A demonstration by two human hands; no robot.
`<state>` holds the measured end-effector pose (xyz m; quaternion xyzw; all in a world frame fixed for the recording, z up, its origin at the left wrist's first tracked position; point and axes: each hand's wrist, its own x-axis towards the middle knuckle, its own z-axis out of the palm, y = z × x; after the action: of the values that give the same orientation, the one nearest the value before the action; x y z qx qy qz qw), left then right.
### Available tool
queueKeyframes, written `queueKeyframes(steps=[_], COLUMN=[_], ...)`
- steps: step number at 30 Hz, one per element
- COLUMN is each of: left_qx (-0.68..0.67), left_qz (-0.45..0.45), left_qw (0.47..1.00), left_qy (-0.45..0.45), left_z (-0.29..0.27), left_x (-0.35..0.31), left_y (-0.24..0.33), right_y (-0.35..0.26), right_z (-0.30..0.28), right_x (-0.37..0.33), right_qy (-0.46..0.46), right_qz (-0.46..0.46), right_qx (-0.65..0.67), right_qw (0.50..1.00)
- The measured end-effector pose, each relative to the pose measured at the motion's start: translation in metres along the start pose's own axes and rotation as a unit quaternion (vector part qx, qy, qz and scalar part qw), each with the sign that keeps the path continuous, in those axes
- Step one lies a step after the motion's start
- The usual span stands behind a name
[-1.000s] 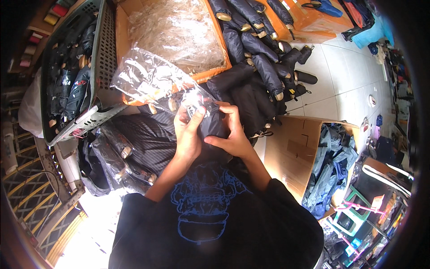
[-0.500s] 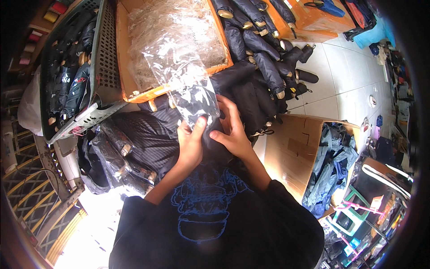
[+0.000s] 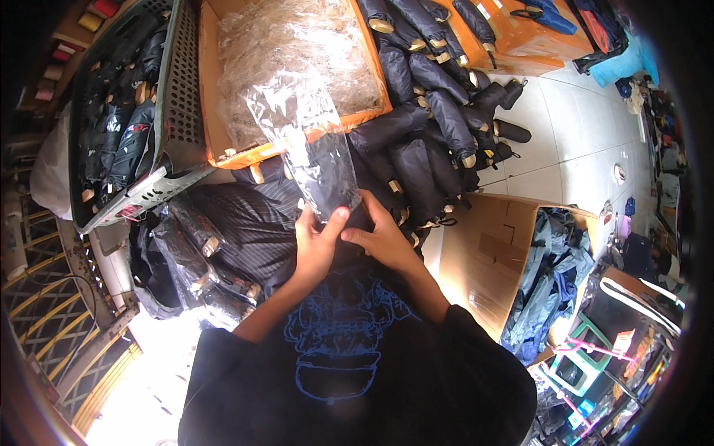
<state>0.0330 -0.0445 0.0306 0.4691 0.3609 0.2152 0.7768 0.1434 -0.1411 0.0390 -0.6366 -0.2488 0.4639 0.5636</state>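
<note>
Dark folded umbrella in its clear plastic sleeve is being pinched by both hands. Left hand is gripping its lower end, thumb up; right hand is closing beside it. One umbrella is being held, many lying beyond.

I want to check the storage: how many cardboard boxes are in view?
3: one box holding clear bags above the hands, one orange box at top right, one open box with blue cloth at right. Others may be hidden.

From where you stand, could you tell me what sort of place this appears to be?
Probably a packing or stockroom area for folding umbrellas. The left hand and right hand hold a dark umbrella in a clear plastic sleeve, beside a heap of folded dark umbrellas, a cardboard box of clear bags and a grey plastic crate.
</note>
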Motion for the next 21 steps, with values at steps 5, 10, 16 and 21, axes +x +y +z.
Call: queueKeyframes(steps=[5,10,16,21], left_qx=[-0.094,-0.171,-0.122,-0.202], left_qz=[0.094,0.021,-0.003,-0.043], left_qw=[0.983,0.98,0.992,0.978], left_qy=[-0.128,-0.097,-0.023,-0.026], left_z=[-0.022,-0.009,0.002,0.001], left_x=[0.032,0.049,0.036,0.032], left_y=[0.012,0.046,0.043,0.028], right_y=[0.0,-0.042,-0.015,-0.006], right_z=[-0.008,-0.001,0.009,0.019], right_x=[0.008,0.009,0.017,0.02], right_qy=[-0.025,-0.124,-0.033,0.047], right_qz=[-0.055,0.125,-0.058,-0.1], right_qx=[-0.026,0.004,0.213,0.113], right_qw=[0.998,0.984,0.975,0.987])
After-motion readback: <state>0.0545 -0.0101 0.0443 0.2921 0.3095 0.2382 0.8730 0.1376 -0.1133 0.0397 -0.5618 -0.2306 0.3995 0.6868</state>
